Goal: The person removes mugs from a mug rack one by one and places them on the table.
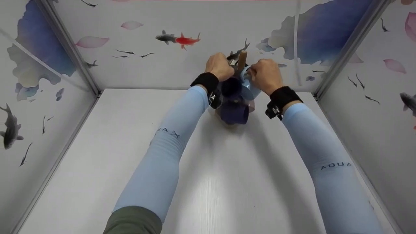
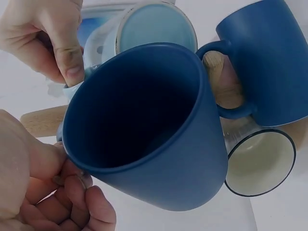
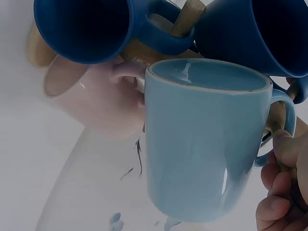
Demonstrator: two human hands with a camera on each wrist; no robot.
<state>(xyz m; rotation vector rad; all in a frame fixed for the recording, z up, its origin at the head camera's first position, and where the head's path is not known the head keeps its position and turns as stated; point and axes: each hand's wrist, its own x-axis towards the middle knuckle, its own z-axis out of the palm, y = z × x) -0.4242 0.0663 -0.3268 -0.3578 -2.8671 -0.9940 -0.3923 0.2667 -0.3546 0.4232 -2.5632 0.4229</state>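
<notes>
A wooden mug rack [image 1: 242, 60] stands at the back of the table, hung with several mugs. My left hand [image 1: 220, 66] is curled at the handle side of a dark blue mug [image 2: 197, 159], thumb and fingertips pinching beside its rim. The mug's body hides most of that handle. My right hand [image 1: 267, 75] pinches the handle of a light blue mug [image 3: 207, 144], which hangs upright beside a rack peg. Nearer to me, another dark blue mug [image 1: 234, 112] hangs by its handle on a wooden peg [image 3: 189, 17].
A pink mug [image 3: 91, 96] hangs at the rack's right side. A pale mug with a dark rim [image 2: 262, 163] hangs at its left. Printed panels with fish and petals [image 1: 130, 65] enclose the white table [image 1: 136, 156] at the back and both sides.
</notes>
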